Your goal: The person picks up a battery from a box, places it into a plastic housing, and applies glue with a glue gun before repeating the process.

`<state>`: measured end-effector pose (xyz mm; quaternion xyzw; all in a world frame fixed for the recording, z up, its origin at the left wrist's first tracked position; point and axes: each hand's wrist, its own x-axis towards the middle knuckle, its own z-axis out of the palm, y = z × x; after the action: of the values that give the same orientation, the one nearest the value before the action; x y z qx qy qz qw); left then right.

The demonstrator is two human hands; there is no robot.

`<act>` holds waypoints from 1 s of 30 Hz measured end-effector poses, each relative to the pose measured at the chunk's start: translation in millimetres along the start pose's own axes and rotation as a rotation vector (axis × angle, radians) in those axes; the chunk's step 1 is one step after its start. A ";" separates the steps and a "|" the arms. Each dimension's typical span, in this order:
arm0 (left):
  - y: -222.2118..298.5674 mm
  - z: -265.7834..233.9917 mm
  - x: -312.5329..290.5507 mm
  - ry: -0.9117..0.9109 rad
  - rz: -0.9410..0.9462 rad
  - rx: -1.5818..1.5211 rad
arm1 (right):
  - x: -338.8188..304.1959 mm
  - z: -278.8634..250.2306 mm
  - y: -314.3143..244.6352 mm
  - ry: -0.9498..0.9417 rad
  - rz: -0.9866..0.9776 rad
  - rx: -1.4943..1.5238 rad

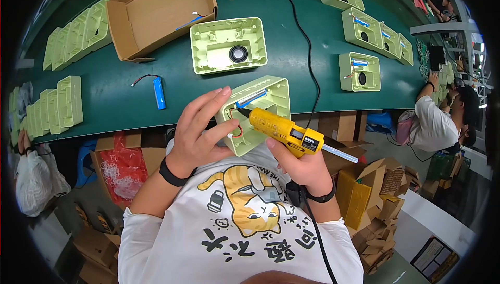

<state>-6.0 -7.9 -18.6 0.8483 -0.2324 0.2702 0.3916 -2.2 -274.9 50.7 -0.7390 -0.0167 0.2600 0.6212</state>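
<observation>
My right hand [301, 168] grips a yellow hot glue gun [278, 129], a clear glue stick [339, 153] poking out of its back. The gun's black nozzle points into a light green plastic housing [282, 92], close to a blue battery [252, 98] seated along the inside wall. My left hand [200, 130] holds this housing tilted by its left side, fingers reaching over the rim. Near those fingers red and black wires curl inside it. Another green housing [229, 69] with a round black speaker [238, 54] sits just beyond. A loose blue battery [159, 93] lies left of my left hand.
An open cardboard box [161, 8] with a blue battery inside stands at the back left. Stacked green housings [67, 102] line the left; several with batteries sit at the right. A black cable [307, 44] crosses the green table [172, 76]. Co-workers sit at both sides.
</observation>
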 end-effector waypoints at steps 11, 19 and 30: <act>-2.2 -2.5 2.5 -0.021 -0.006 0.027 | 5.2 -14.6 -10.6 -0.137 0.124 0.108; -6.7 -5.3 46.5 -0.047 -0.083 -0.045 | -5.7 -63.9 35.0 -0.199 -0.181 0.876; -40.8 159.2 196.1 -0.143 -0.257 -0.067 | -26.7 -58.3 72.1 -0.144 -0.337 1.130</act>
<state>209.0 -145.7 -2.0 0.8746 -0.1583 0.1488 0.4335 -23.2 -353.6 -1.0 -0.2613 -0.0348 0.1762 0.9484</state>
